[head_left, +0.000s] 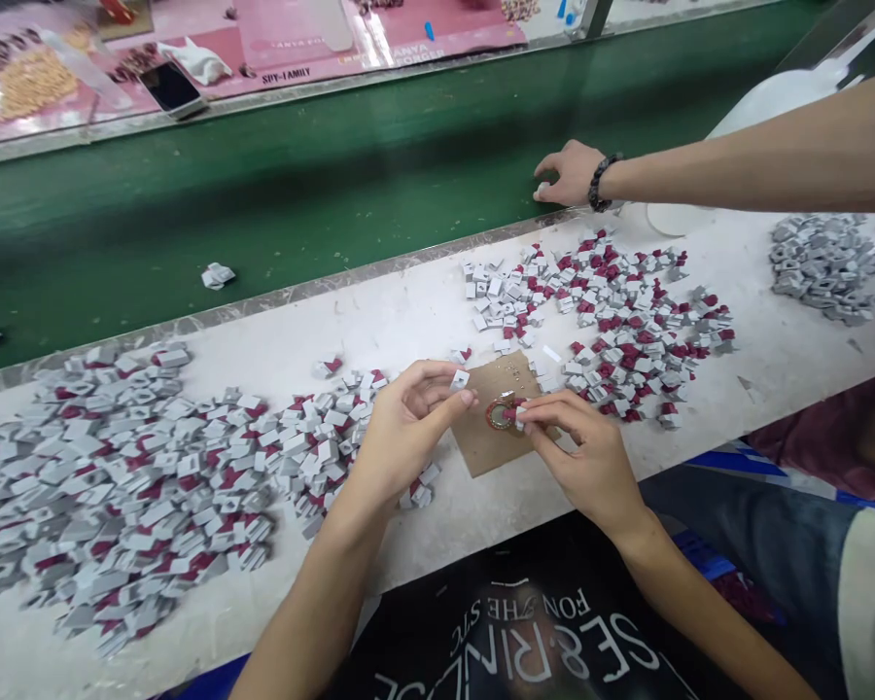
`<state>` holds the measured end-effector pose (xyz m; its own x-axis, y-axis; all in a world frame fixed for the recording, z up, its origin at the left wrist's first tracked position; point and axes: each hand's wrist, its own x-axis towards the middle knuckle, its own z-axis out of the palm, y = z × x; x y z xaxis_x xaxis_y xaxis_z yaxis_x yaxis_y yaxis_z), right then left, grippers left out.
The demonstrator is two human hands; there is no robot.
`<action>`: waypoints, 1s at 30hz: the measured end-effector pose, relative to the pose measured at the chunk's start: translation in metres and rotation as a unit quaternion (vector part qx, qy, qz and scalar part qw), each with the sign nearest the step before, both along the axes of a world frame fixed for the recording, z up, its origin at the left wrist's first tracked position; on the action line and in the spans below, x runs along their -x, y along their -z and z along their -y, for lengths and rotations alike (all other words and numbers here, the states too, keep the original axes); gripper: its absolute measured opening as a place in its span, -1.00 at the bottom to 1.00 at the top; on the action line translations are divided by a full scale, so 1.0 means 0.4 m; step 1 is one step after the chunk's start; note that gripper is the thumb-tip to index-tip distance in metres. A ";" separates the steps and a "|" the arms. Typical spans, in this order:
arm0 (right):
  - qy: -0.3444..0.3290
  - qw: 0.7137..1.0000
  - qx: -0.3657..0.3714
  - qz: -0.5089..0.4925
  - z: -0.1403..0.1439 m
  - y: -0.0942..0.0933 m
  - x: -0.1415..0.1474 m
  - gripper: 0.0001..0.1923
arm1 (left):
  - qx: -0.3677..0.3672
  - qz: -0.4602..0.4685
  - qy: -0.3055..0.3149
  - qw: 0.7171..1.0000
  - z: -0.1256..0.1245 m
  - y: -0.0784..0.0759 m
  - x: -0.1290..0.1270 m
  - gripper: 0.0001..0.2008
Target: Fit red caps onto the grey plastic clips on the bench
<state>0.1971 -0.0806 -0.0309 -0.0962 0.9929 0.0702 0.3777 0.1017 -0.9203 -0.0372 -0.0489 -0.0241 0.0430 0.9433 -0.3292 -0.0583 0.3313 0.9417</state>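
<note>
So, head view only. Left hand (408, 413) is seen half curled over the white tabletop (423, 321), thumb and forefinger pinched on one small grey piece (460, 378); the other fingers are loosely bent. Right hand (579, 452) is closed at the fingertips on a small red-and-grey piece (514, 413), held against a round red ring (499, 415). The ring is laid on a brown cardboard square (492, 428), placed near the tabletop's near edge, between the two hands.

A large heap of grey and red pieces (117, 467) is spread toward the tabletop's left end; a second scatter (612, 321) is found right of the cardboard, and an all-grey pile (823, 267) near the right end.

A co-worker's hand (569, 173), bead bracelet at the wrist, is rested at the tabletop's far edge by the green belt (262, 194), fingers curled; its contents cannot be told.
</note>
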 end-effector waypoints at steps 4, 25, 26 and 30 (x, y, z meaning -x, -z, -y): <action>-0.002 1.000 0.000 -0.002 -0.001 0.003 0.004 -0.84 | 0.018 -0.012 0.020 1.000 0.001 -0.007 0.018 -0.77; 0.084 0.978 0.062 -0.181 -0.028 -0.024 -0.008 -0.94 | -0.046 -0.007 0.036 0.998 -0.028 -0.030 -0.011 -0.84; 0.092 0.973 0.067 -0.199 -0.035 -0.028 -0.008 -0.95 | -0.052 0.004 0.043 0.998 -0.030 -0.031 -0.022 -0.84; 0.114 0.959 0.074 -0.247 -0.061 -0.042 -0.006 -0.89 | -0.052 0.046 0.074 0.995 -0.033 -0.037 -0.062 -0.82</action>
